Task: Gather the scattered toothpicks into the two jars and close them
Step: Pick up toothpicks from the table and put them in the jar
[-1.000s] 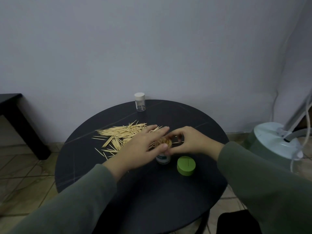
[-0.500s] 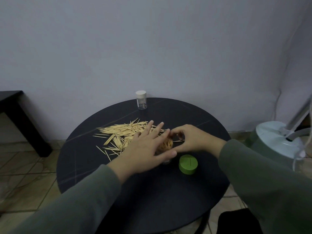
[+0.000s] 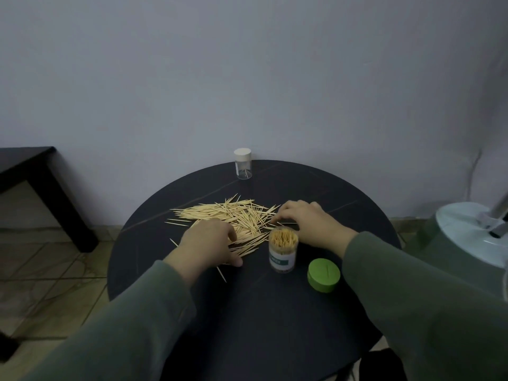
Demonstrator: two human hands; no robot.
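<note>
A home room, by the look of it: a small round black tabletop [image 3: 275,312] against a plain pale wall [image 3: 247,78], tiled floor [image 3: 55,270], and a dark side table [image 3: 33,171].

A plain pale wall [image 3: 247,78] stands behind the round black table [image 3: 275,325]. The floor has beige tiles [image 3: 55,270]. A dark side table [image 3: 33,171] is at the left.

Pale wooden toothpicks [image 3: 233,215]; clear plastic jar [image 3: 283,250]; matt green lid [image 3: 323,274]; smooth dark matt tabletop [image 3: 275,312]
</note>
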